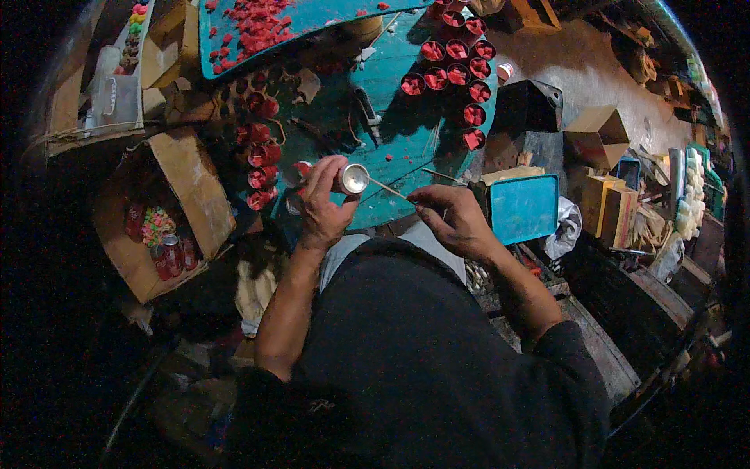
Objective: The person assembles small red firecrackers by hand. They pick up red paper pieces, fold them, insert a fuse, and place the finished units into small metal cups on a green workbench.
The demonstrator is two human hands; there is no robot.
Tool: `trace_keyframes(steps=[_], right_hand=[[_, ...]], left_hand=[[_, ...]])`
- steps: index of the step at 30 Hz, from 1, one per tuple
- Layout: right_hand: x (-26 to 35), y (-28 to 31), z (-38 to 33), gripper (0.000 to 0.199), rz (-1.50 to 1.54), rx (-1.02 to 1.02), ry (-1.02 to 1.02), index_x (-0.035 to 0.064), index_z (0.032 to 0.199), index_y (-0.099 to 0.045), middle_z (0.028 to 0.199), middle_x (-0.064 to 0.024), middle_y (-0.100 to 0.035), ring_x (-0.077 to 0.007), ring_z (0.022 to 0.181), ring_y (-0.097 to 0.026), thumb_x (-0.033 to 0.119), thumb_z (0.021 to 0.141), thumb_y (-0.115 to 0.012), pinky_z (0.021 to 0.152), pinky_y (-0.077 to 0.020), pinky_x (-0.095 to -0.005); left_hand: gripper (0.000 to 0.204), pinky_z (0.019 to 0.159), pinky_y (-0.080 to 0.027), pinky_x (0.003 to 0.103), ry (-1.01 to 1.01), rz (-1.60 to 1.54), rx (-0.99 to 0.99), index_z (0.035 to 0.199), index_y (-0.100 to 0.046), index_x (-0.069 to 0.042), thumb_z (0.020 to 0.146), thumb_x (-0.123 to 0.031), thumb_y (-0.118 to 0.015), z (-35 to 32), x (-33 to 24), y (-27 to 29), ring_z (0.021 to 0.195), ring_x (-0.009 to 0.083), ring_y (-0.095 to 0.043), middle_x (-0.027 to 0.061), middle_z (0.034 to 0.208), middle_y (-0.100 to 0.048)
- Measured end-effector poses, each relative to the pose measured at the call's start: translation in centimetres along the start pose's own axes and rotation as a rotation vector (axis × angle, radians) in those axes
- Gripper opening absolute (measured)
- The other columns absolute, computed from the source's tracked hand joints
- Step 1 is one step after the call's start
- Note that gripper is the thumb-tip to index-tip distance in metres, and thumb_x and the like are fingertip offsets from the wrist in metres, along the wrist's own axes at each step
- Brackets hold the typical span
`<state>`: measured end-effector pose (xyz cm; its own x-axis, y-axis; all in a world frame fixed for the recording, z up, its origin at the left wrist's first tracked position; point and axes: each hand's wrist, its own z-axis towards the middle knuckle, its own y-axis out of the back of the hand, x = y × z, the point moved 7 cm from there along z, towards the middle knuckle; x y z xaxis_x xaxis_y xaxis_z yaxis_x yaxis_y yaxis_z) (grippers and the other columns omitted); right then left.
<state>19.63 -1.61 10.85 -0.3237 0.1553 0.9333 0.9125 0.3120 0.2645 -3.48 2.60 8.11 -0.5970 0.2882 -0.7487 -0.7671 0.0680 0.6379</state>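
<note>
My left hand (322, 207) is wrapped round a small can, with the can's round, pale silver end (355, 179) turned up toward me. My right hand (457, 220) pinches a thin light stick (388, 188) between thumb and fingers. The stick points left, and its far end meets the can's edge; whether it goes inside I cannot tell. Both hands are above the near edge of the green-blue table (398, 90). Just left of my left hand is a small container with red in it (302, 167).
A blue tray (205, 47) of red chunks lies at the far left. Cups of red chunks stand in groups at right (457, 72) and left (260, 152). A knife-like tool (366, 113) lies mid-table. Beside me are a cardboard box of cans (191, 180) and a blue tray (523, 209).
</note>
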Motion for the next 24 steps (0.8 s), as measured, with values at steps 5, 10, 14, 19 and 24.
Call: trace_keyframes(steps=[5, 10, 14, 19, 24], right_hand=[[2.1, -0.2, -0.7, 0.022, -0.17, -0.039, 0.076, 0.0015, 0.111, -0.07, 0.096, -0.0203, -0.07, -0.0401, 0.088, -0.069, 0.013, 0.093, -0.067, 0.078, -0.0546, -0.047], [1.3, -1.2, -0.4, 0.025, -0.279, -0.026, 0.185, 0.0046, 0.114, -0.069, 0.093, -0.0197, -0.067, -0.0409, 0.085, -0.068, 0.018, 0.093, -0.066, 0.073, -0.0533, -0.0489], [0.6, -2.2, -0.2, 0.026, -0.207, -0.065, 0.234, 0.0066, 0.116, -0.068, 0.092, -0.0183, -0.066, -0.0401, 0.086, -0.068, 0.018, 0.093, -0.064, 0.07, -0.0528, -0.0501], [1.9, -1.9, -0.9, 0.024, -0.464, -0.094, 0.225, 0.0078, 0.112, -0.067, 0.086, -0.0158, -0.064, -0.0385, 0.081, -0.068, 0.014, 0.089, -0.062, 0.068, -0.054, -0.0502], [2.6, -2.0, -1.3, 0.02, -0.504, -0.161, 0.282, 0.0069, 0.104, -0.064, 0.082, -0.0137, -0.061, -0.0363, 0.078, -0.067, 0.012, 0.085, -0.064, 0.063, -0.0538, -0.049]], left_hand=[[0.065, 0.101, -0.053, 0.043, -0.144, 0.046, -0.039, 0.128, -0.062, -0.007, 0.069, -0.004, -0.087, 0.7, -2.3, 0.6, 0.117, 0.0349, -0.064, 0.0155, 0.126, -0.066], [0.059, 0.107, -0.046, 0.051, -0.261, 0.154, -0.019, 0.127, -0.062, -0.005, 0.072, -0.004, -0.082, 0.3, -4.0, 0.2, 0.118, 0.0368, -0.062, 0.0152, 0.125, -0.064], [0.057, 0.108, -0.044, 0.054, -0.324, 0.21, -0.012, 0.127, -0.061, -0.005, 0.073, -0.004, -0.079, -0.1, -5.0, 0.0, 0.119, 0.0366, -0.061, 0.0152, 0.124, -0.064], [0.059, 0.109, -0.043, 0.053, -0.311, 0.212, -0.04, 0.127, -0.062, -0.005, 0.071, -0.003, -0.078, -0.3, -5.4, 0.4, 0.118, 0.036, -0.061, 0.0147, 0.125, -0.064], [0.06, 0.109, -0.043, 0.053, -0.329, 0.226, -0.037, 0.128, -0.062, -0.005, 0.071, -0.003, -0.078, -0.6, -5.5, 0.3, 0.119, 0.0355, -0.061, 0.0143, 0.125, -0.063]])
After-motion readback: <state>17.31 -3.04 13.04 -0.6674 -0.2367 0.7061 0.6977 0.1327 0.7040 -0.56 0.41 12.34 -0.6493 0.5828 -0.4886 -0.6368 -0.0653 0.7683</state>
